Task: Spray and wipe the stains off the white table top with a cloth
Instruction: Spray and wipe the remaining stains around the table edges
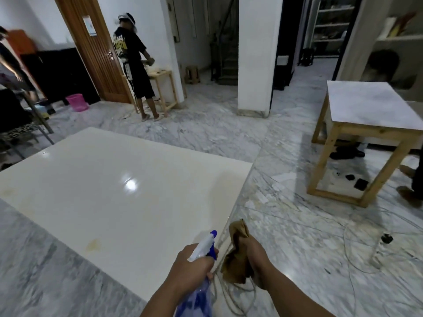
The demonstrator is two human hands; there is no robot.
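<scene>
The glossy white table top (109, 193) fills the left and middle of the view. A yellowish stain (92, 244) marks it near the front, and a fainter one (8, 193) lies at its left edge. My left hand (192, 266) grips the neck of a blue and white spray bottle (204, 248), its nozzle pointing up and away over the table's right front edge. Just to the right, my right hand (256, 257) holds a crumpled brown cloth (237, 255) beside the table edge, above the floor.
A wooden-legged table (370, 110) with a pale top stands at the right. Cables (348, 255) trail over the marble floor below my hands. A person (135, 65) works at a small wooden table by the door. A pink basket (77, 102) sits far left.
</scene>
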